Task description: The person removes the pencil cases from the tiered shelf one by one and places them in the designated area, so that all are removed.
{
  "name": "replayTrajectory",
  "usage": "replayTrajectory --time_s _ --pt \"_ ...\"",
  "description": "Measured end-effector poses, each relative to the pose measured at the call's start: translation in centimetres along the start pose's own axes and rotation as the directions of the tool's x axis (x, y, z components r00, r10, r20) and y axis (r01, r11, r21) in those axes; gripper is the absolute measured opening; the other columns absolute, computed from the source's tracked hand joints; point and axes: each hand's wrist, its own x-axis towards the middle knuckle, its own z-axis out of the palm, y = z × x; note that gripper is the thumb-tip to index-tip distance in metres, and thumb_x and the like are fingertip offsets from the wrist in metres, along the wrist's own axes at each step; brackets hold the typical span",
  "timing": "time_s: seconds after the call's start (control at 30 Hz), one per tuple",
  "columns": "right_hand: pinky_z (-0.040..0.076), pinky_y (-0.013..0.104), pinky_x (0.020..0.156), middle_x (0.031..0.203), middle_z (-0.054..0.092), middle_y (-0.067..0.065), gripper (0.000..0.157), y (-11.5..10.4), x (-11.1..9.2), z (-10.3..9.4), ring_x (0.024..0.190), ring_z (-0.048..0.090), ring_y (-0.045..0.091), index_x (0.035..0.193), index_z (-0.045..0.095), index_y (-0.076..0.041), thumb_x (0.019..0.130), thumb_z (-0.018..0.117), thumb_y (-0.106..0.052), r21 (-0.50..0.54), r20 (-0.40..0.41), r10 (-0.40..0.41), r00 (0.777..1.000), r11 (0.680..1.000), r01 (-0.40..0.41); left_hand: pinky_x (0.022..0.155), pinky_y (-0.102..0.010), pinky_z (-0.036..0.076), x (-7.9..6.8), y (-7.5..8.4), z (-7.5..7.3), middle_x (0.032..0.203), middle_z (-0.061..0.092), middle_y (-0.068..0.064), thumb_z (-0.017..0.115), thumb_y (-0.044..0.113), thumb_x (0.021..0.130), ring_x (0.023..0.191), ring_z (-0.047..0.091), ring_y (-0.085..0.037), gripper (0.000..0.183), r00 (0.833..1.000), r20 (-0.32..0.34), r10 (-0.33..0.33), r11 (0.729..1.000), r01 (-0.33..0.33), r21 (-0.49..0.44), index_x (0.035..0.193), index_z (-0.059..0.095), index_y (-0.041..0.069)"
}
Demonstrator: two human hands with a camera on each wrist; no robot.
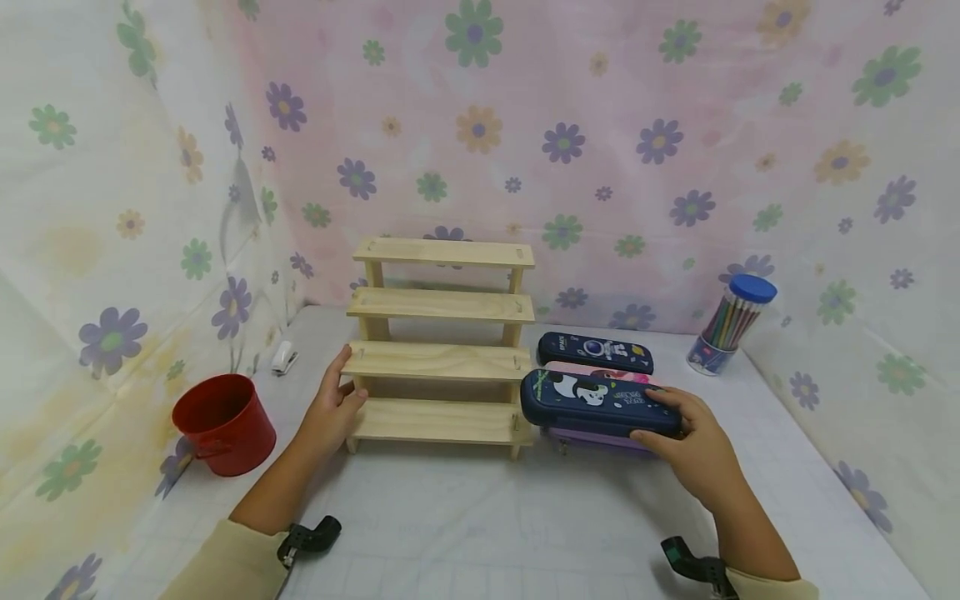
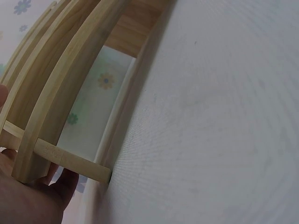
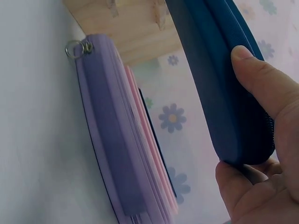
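A pale wooden step shelf (image 1: pixel 438 360) with several tiers stands on the table. At its left end my left hand (image 1: pixel 327 419) grips the ends of the lower tiers; in the left wrist view some fingers (image 2: pixel 65 189) go behind the wood. My right hand (image 1: pixel 699 444) pinches the right end of a navy panda pencil case (image 1: pixel 592 402), thumb on the near side. The case is raised, its left end close to the shelf. Beneath and behind it lie a purple pencil case (image 3: pixel 110 126), a pink one (image 1: pixel 600 369) and a dark blue space-print case (image 1: pixel 596 352).
On the left stands a red metal bucket (image 1: pixel 236 433), with a small white stapler-like object (image 1: pixel 284 358) behind it. A clear tub of pencils (image 1: pixel 729 325) with a blue lid is at the back right. Flower-print cloth (image 1: pixel 510 167) walls surround the white-covered table (image 1: pixel 450 525).
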Motion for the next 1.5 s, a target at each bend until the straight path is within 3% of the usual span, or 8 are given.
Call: replayTrajectory --time_s 0.37,0.63,0.9,1.17,1.5 --pt "0.039 0.071 0.110 0.168 0.024 0.025 0.091 1.2 -1.2 -1.2 0.147 0.033 0.058 0.159 0.046 -0.016 0.086 0.081 -0.057 -0.045 0.047 0.066 0.997 0.997 -0.063 0.122 -0.067 0.025 -0.2 0.1 0.0 0.177 0.001 -0.002 0.047 0.009 0.111 0.157 0.021 -0.049 0.077 1.000 0.000 -0.028 1.000 0.028 -0.001 0.170 0.003 0.031" --pt "0.043 0.069 0.108 0.166 0.026 0.028 0.089 2.5 -1.4 -1.3 0.144 0.037 0.058 0.156 0.048 -0.013 0.086 0.083 -0.054 -0.063 0.110 0.061 0.992 0.997 -0.054 0.121 -0.066 0.027 -0.1 0.5 -0.1 0.177 -0.001 -0.002 0.046 0.011 0.112 0.157 0.021 -0.049 0.077 1.000 0.009 -0.021 1.000 0.021 0.008 0.170 0.001 0.033" --pt "0.034 0.075 0.111 0.164 0.028 0.030 0.092 3.3 -1.9 -1.3 0.148 0.029 0.056 0.152 0.052 -0.011 0.081 0.085 -0.058 -0.095 0.129 0.090 0.988 0.992 -0.078 0.121 -0.066 0.026 -0.1 0.3 -0.1 0.177 0.000 -0.002 0.046 0.011 0.112 0.157 0.020 -0.049 0.076 1.000 0.012 -0.013 1.000 0.013 -0.004 0.170 0.002 0.033" --pt "0.032 0.078 0.110 0.163 0.028 0.031 0.096 3.9 -2.1 -1.7 0.146 0.029 0.058 0.151 0.053 -0.011 0.077 0.086 -0.061 -0.172 0.170 0.151 0.974 0.978 -0.122 0.122 -0.066 0.025 -0.1 0.2 0.0 0.177 0.000 -0.003 0.046 0.009 0.112 0.157 0.021 -0.049 0.076 1.000 0.005 -0.016 1.000 0.017 -0.003 0.170 0.002 0.032" --pt "0.030 0.078 0.110 0.159 0.034 0.030 0.092 4.7 -2.3 -1.9 0.144 0.032 0.056 0.147 0.058 -0.011 0.075 0.087 -0.062 -0.192 0.213 0.139 0.967 0.977 -0.098 0.122 -0.067 0.024 -0.1 0.2 0.1 0.177 0.002 -0.005 0.045 0.009 0.112 0.157 0.020 -0.050 0.075 1.000 0.001 -0.009 1.000 0.009 0.002 0.170 0.003 0.029"
